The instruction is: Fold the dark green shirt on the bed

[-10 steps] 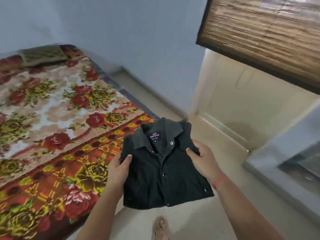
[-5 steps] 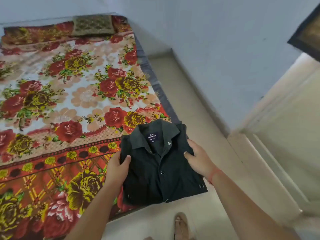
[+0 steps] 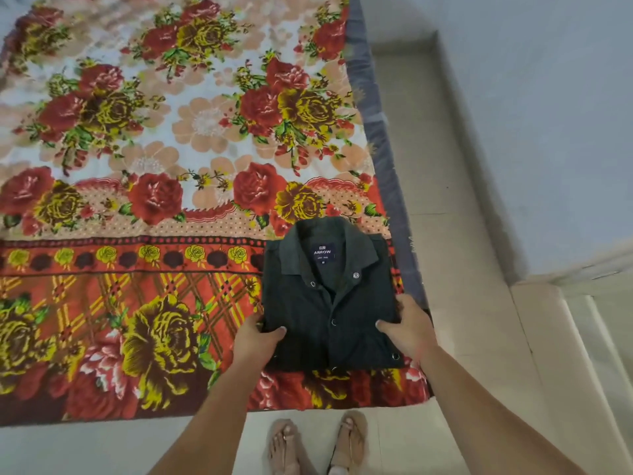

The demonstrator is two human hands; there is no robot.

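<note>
Gripping folded dark green shirt [image 3: 329, 303] by both side edges: left hand [image 3: 255, 341] at left edge, right hand [image 3: 409, 332] at right edge. Showing thumbs pressing on top; remaining fingers [image 3: 406, 308] curling round fabric, mostly hidden underneath. Resting collar-up on bed [image 3: 380, 132], near-right corner, over floral blanket [image 3: 154, 149]. Hiding sleeves inside fold. Reading "ARROW" on neck label; smaller print too tiny. Cropping bed at top and left; cutting off sandalled feet [image 3: 318, 443] at bottom edge.
</note>
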